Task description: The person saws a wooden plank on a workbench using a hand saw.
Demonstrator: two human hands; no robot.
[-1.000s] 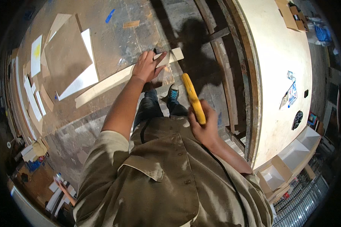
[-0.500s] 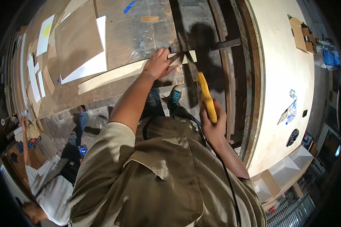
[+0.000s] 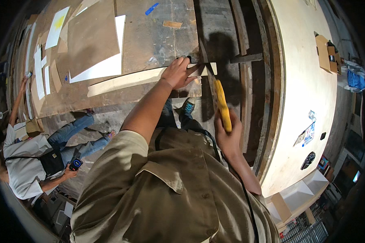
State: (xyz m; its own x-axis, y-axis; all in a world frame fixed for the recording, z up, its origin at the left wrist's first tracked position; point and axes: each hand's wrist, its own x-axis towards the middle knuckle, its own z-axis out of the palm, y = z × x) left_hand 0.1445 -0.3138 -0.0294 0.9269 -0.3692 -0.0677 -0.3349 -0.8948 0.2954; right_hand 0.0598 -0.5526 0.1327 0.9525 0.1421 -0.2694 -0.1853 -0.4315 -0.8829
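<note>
A long, pale wooden strip (image 3: 125, 82) lies along the near edge of the worktable, its right end sticking out past the table's side. My left hand (image 3: 177, 73) grips it close to that end, pressing it down, thumb toward me. Wrapped round the yellow handle of a handsaw (image 3: 222, 106) is my right hand (image 3: 230, 135). The saw's blade crosses the strip between my left hand and the strip's overhanging end, its tip pointing away from me. A small black thing shows at my left fingertips, too hidden to name.
Brown and white sheets (image 3: 94, 40) lie on the worktable (image 3: 158, 44), with a blue piece (image 3: 151, 9) and a small wood offcut (image 3: 172, 24) farther back. Right of the gap stands a pale panel-topped table (image 3: 300, 81) holding an open cardboard box (image 3: 327, 54). A co-worker (image 3: 36, 156) is at left.
The saw has slid a little forward across the strip, its handle now nearer the wood. My left hand stays on the strip. The co-worker has shifted and now holds a dark round-faced device in view.
</note>
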